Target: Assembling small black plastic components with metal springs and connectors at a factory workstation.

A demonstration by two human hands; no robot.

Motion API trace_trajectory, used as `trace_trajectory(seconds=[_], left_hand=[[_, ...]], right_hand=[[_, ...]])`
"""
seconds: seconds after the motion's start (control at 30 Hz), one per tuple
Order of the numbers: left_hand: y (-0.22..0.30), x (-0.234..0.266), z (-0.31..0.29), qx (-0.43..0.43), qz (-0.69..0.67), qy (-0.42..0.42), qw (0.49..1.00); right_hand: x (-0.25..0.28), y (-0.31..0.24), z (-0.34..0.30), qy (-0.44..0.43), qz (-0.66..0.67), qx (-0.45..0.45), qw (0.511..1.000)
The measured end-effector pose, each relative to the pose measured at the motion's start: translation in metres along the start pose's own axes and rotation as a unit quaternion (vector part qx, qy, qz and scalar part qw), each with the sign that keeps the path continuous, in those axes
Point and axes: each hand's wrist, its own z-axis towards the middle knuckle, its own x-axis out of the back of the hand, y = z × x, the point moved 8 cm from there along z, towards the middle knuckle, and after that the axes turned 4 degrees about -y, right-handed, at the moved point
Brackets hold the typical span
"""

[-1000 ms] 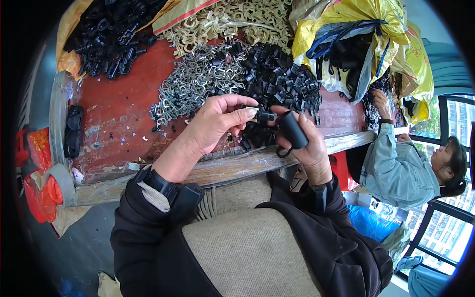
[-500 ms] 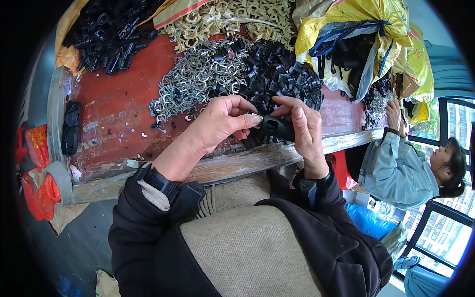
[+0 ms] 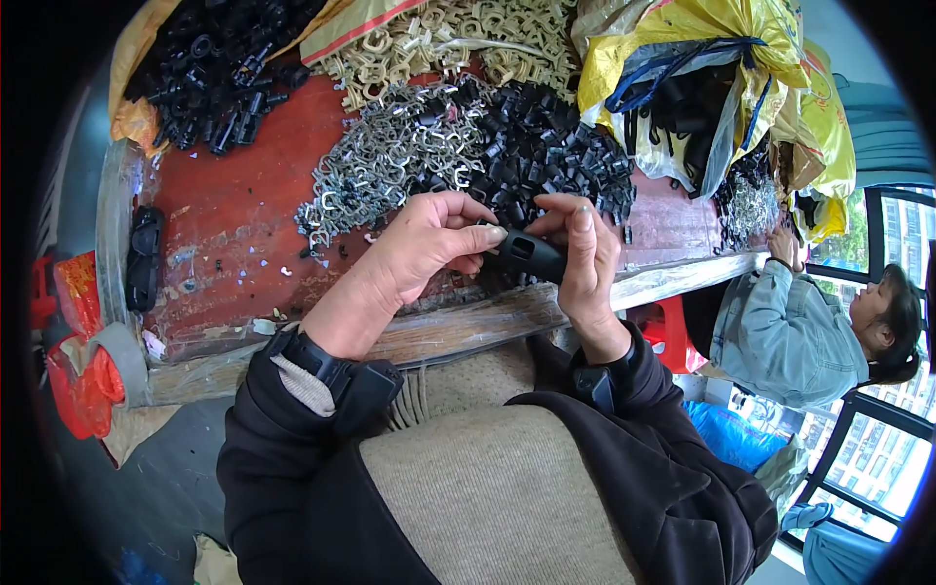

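A black plastic tube (image 3: 533, 255) with an oblong slot in its side lies across my right hand (image 3: 591, 268), whose fingers are wrapped around its right end. At the tube's left end, the thumb and fingers of my left hand (image 3: 429, 239) are pinched together. Whatever small thing sits between those left fingertips is hidden. Just beyond both hands lies a heap of small black plastic pieces (image 3: 561, 146). To its left, a heap of silvery metal U-shaped clips (image 3: 390, 156) spreads over the red tabletop (image 3: 244, 205).
Cream U-shaped parts (image 3: 458, 44) are piled at the back, with black tubular fittings (image 3: 219, 73) at the far left. A yellow sack (image 3: 692, 49) of black parts stands far right. A wooden rail (image 3: 468, 327) edges the table. A co-worker (image 3: 795, 327) sits at the right.
My right hand has shifted slightly left with the black tube, which now sits closer against my left fingertips. The left hand has hardly moved. The co-worker's hand has come down a little.
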Motion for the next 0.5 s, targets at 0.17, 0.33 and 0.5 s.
trace_trajectory(seconds=[0.17, 0.33, 0.5], left_hand=[[0.000, 0.001, -0.005, -0.005, -0.023, 0.038, 0.999], [-0.006, 0.003, -0.005, -0.009, 0.031, 0.016, 0.999], [0.008, -0.009, -0.011, -0.034, 0.066, -0.072, 0.995]], right_hand=[[-0.007, -0.017, -0.003, 0.019, -0.037, 0.056, 0.998], [-0.010, -0.030, -0.003, 0.004, -0.004, 0.059, 0.998], [-0.020, -0.056, -0.015, -0.119, -0.025, 0.170, 0.978]])
